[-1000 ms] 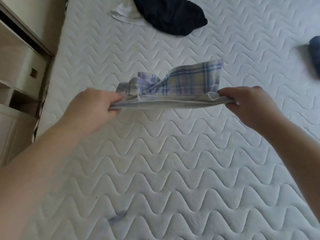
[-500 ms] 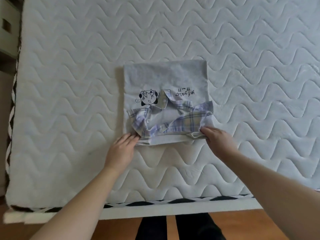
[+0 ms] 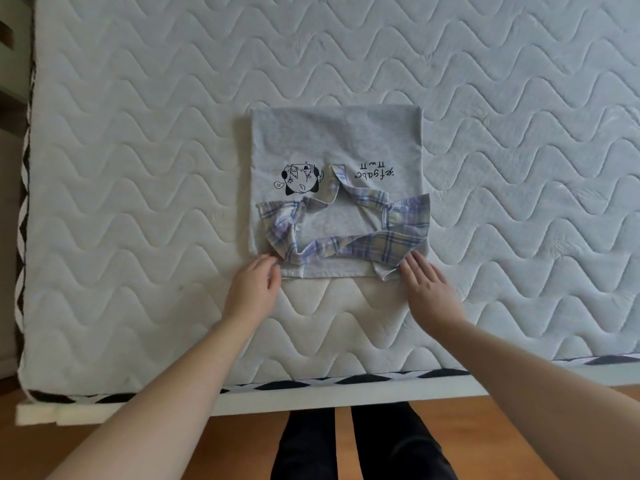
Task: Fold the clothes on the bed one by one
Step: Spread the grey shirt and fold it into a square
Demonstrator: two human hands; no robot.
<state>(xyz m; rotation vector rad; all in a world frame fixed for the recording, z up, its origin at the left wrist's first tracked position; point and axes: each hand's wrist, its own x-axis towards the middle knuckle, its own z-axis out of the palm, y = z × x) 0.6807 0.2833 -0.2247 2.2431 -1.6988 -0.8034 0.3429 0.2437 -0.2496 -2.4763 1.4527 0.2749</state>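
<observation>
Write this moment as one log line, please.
shirt: folded, flat on bed | left hand: open at near-left corner | right hand: open at near-right corner

We see a folded grey shirt [image 3: 332,140] on the mattress [image 3: 138,168], our left hand [image 3: 254,292] at its seven o'clock corner, right hand [image 3: 427,289] at five o'clock.

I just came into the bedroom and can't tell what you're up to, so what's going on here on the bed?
A person stands at the edge of the mattress folding clothes. A grey shirt with a plaid collar and a cartoon print lies folded into a neat rectangle near the edge. The left hand touches its near left corner with loosely curled fingers, and the right hand rests with straight fingers at the near right corner. Neither grips the cloth, so this fold looks about finished.
</observation>
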